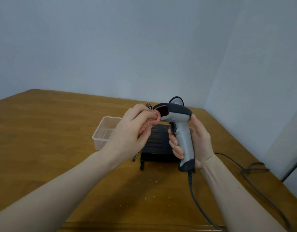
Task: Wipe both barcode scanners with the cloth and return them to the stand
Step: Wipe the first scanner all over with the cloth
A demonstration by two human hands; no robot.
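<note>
My right hand [197, 141] grips the handle of a grey and black barcode scanner [179, 124], held upright above the table with its red window facing left. My left hand [132, 129] holds a bunched pink cloth [150, 123] against the scanner's front edge, just below the window. A black slotted stand [158, 144] sits on the table behind and below both hands. Part of a second scanner [176, 99] shows behind the held one, mostly hidden. A braided cable end [135, 157] hangs under my left hand.
A clear plastic tub [102, 131] stands left of the stand on the wooden table [44, 131]. The held scanner's grey cable [194, 198] trails toward the near edge, and a knotted cable [253, 169] lies on the right. Small crumbs dot the near tabletop.
</note>
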